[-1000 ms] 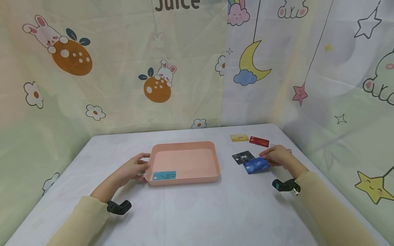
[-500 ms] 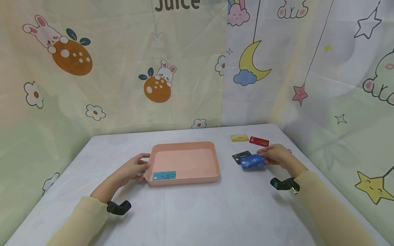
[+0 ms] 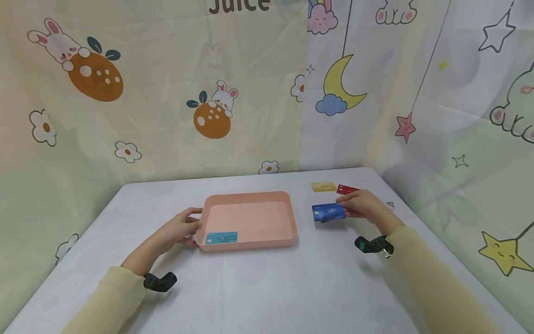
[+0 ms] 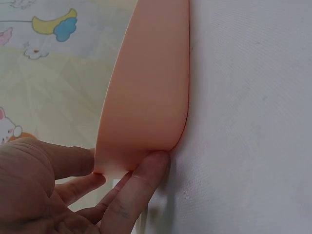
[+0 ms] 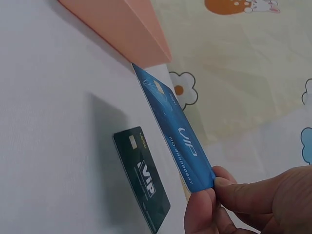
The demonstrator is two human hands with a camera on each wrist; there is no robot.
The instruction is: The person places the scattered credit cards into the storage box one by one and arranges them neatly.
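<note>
My right hand (image 3: 362, 206) pinches one end of a blue VIP card (image 3: 328, 212) between thumb and fingers, holding it above the table. Below it, a black VIP card (image 5: 142, 178) lies on the tabletop in the right wrist view; the blue card hides most of it in the head view. My left hand (image 3: 178, 233) touches the left end of a shallow pink tray (image 3: 294, 225), its fingers spread against the outer wall and rim, as the left wrist view shows. A teal VIP card (image 3: 221, 238) lies inside the tray, at its front left.
A yellow card (image 3: 323, 187) and a red card (image 3: 346, 189) lie behind the right hand, the red one partly covered by it. A further card (image 3: 390, 205) shows only a corner beyond the wrist. Printed curtains (image 3: 158, 93) close off the white table (image 3: 250, 287).
The right hand has carried the blue card left and slightly back, lifting it over the black card. More of the red card is now covered. The left hand and tray have stayed put.
</note>
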